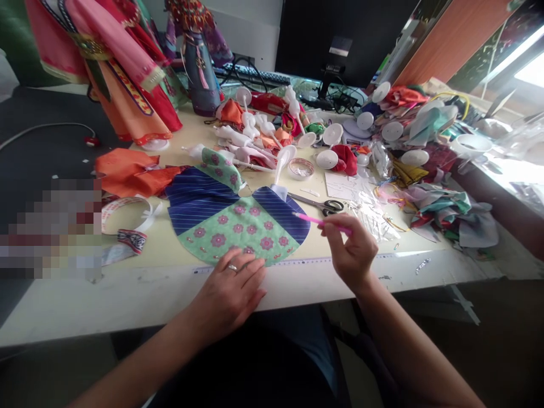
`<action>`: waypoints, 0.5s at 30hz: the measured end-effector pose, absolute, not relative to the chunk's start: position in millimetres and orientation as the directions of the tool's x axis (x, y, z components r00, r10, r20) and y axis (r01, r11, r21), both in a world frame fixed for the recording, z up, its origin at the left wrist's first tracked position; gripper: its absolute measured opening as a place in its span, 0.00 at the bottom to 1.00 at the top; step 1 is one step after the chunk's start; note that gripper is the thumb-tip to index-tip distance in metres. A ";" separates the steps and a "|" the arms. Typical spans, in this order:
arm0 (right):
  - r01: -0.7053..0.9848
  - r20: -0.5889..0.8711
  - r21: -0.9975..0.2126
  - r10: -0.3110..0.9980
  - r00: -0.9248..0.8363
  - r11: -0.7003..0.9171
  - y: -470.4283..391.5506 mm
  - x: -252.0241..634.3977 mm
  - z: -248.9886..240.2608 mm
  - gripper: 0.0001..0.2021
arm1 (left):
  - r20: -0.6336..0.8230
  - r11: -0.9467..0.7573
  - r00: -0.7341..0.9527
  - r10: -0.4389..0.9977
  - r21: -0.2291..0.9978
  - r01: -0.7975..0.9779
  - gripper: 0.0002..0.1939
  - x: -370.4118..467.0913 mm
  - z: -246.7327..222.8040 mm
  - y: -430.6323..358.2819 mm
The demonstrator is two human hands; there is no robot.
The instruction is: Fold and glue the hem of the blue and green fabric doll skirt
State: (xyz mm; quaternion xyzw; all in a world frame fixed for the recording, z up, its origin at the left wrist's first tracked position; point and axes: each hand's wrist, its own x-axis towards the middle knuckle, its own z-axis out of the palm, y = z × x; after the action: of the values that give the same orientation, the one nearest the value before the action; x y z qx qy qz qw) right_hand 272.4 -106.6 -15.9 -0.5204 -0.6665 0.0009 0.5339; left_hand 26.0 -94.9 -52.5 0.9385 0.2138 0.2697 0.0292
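Head view, then: where's the cloth (244, 226)?
Before me on the table (293, 289), its green flowered and blue striped panels forming a rough round; the far green end (221, 168) isn't lying flat.
And your fingers?
My left hand (232, 289) rests loosely curled on the near edge, gripping nothing. My right hand (355, 252) pinches a pink pencil (313, 219), its tip over blue; touching or not, I can't tell.
How far along?
I'd judge the panels joined. No pencil line shows that I can see, so marking looks undone. Ruler (297, 262) just beside the cloth, scissors (334, 206) beyond, unheld.

left hand (232, 292): silvery ring (232, 267) | forearms (408, 334): bare | lap: dark clothing (246, 362)
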 end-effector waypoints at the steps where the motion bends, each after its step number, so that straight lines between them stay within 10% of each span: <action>1: 0.717 0.710 -0.556 0.689 0.147 0.421 -99.1 277.7 -15.2 0.03 | 0.494 -0.908 0.764 0.416 0.170 0.384 0.11 26.2 -52.2 -94.8; 15: 0.779 0.586 -0.567 0.534 0.610 -0.268 -29.1 435.7 -28.6 0.08 | 0.505 -0.912 0.763 0.404 0.154 0.381 0.12 25.8 -52.3 -94.8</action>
State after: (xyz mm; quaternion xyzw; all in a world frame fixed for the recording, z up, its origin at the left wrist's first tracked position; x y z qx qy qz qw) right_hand 435.7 -29.1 -28.6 -0.7838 -0.4186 -0.1403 0.4368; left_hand 25.8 -94.8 -52.3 0.9386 0.2092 0.2737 0.0213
